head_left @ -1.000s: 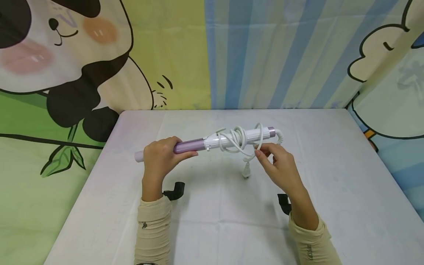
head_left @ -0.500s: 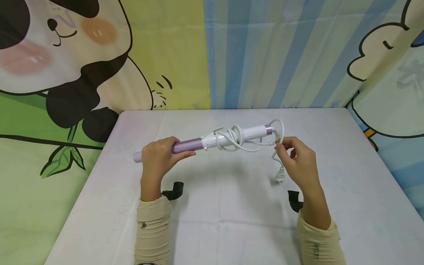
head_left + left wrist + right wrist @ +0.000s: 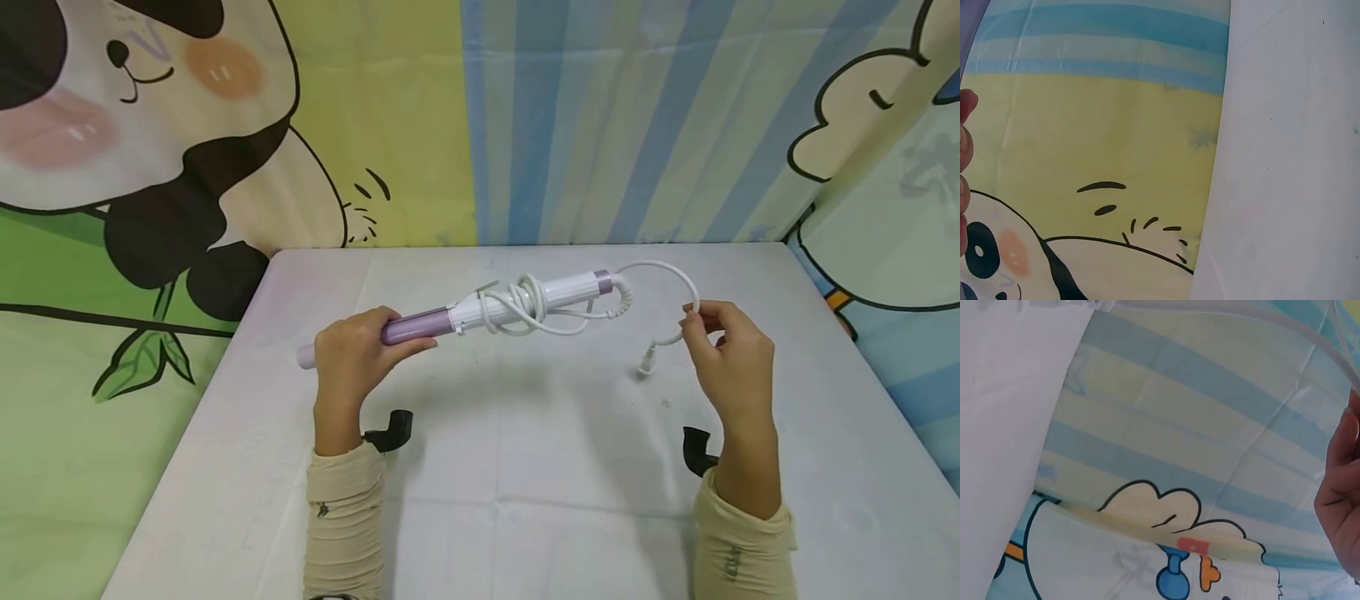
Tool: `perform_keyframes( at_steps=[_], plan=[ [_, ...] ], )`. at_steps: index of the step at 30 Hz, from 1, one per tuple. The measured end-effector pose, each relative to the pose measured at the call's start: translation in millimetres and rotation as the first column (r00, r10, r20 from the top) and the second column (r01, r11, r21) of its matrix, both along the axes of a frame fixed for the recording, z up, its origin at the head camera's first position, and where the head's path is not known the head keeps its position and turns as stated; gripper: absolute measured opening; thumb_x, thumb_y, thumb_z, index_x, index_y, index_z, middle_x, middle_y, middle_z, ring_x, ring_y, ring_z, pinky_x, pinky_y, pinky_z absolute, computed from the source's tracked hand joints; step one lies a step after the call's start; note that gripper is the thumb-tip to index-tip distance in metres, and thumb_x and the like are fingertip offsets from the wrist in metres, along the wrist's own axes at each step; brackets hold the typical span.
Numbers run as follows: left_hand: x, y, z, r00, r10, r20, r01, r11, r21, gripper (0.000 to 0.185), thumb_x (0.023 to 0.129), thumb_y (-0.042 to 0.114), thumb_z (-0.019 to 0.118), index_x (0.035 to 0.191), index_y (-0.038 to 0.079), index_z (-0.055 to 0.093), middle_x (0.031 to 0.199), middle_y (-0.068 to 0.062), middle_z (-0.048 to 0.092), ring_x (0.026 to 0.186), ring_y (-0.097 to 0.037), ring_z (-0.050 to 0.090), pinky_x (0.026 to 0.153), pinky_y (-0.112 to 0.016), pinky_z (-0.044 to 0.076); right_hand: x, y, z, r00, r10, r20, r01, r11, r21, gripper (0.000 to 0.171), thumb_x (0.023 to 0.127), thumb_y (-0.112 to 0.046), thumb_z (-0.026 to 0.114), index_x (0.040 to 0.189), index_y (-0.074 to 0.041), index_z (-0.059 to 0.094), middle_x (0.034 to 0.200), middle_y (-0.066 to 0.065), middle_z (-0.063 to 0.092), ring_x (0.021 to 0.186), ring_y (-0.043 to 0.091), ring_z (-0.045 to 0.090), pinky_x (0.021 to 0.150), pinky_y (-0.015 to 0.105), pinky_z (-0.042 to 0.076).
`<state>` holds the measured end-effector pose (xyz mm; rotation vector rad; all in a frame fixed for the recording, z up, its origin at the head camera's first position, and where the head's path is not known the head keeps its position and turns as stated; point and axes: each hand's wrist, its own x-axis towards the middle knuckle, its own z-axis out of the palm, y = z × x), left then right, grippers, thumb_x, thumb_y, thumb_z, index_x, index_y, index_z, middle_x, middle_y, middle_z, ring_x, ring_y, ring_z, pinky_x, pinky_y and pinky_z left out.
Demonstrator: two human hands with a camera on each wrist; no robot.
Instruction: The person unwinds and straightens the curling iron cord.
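A curling iron (image 3: 567,289) with a purple barrel and white handle is held at a slant above the white table. My left hand (image 3: 351,354) grips the barrel; only its fingertips (image 3: 965,147) show at the edge of the left wrist view. Several loops of white cord (image 3: 529,300) are wound round the handle. My right hand (image 3: 731,358) pinches the cord's free stretch between thumb and fingers, to the right of the handle. From that pinch the plug (image 3: 647,362) hangs just left of the hand. In the right wrist view, cord (image 3: 1260,312) curves toward my fingers.
The white table (image 3: 525,517) has a cloth-like surface with faint creases. Behind it hangs a printed curtain (image 3: 390,125) with cartoon animals and stripes. A black bracket (image 3: 393,431) sits at the left wrist, another black bracket (image 3: 697,450) at the right.
My right hand has moved rightward with the cord, drawing a loop off the handle's right end into a wide arc. The plug has shifted right too. The left hand stays nearly in place.
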<state>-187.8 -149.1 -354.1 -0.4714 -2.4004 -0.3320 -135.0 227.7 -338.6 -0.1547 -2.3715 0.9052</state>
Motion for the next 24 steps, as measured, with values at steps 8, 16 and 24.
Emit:
perform_keyframes(
  at_steps=[8,16,24],
  plan=[
    [-0.4,0,0.1,1.0,-0.005,0.001,0.005,1.0,0.008,0.087,0.068,0.084,0.028,0.073,0.006,0.065,0.058,-0.006,0.061,0.042,-0.016,0.045,0.041,-0.028,0.032,3.8,20,4.6,0.984,-0.167,0.054,0.159,0.978,0.133,0.029,0.09,-0.012,0.045,0.103,0.008,0.062,0.092,0.025,0.061,0.086,0.036,0.054,0.07,0.041,0.039],
    [-2.0,1,-1.3,1.0,-0.016,0.008,0.016,1.0,0.008,0.086,0.068,0.084,0.029,0.073,0.007,0.065,0.058,-0.005,0.061,0.042,-0.015,0.046,0.041,-0.027,0.032,2.0,28,3.6,0.957,-0.286,-0.045,0.288,0.933,0.217,0.029,0.093,-0.012,0.044,0.104,0.009,0.061,0.099,0.027,0.059,0.087,0.04,0.06,0.075,0.05,0.049],
    [-2.1,0,0.0,1.0,0.001,0.013,-0.001,1.0,-0.003,0.087,0.068,0.085,0.027,0.072,0.006,0.065,0.057,-0.005,0.06,0.042,-0.016,0.045,0.041,-0.027,0.031,-6.7,36,-9.6,0.946,-0.185,0.265,0.131,0.969,0.209,0.028,0.093,-0.008,0.045,0.115,0.006,0.055,0.116,0.029,0.05,0.1,0.045,0.053,0.08,0.052,0.046]
  ],
)
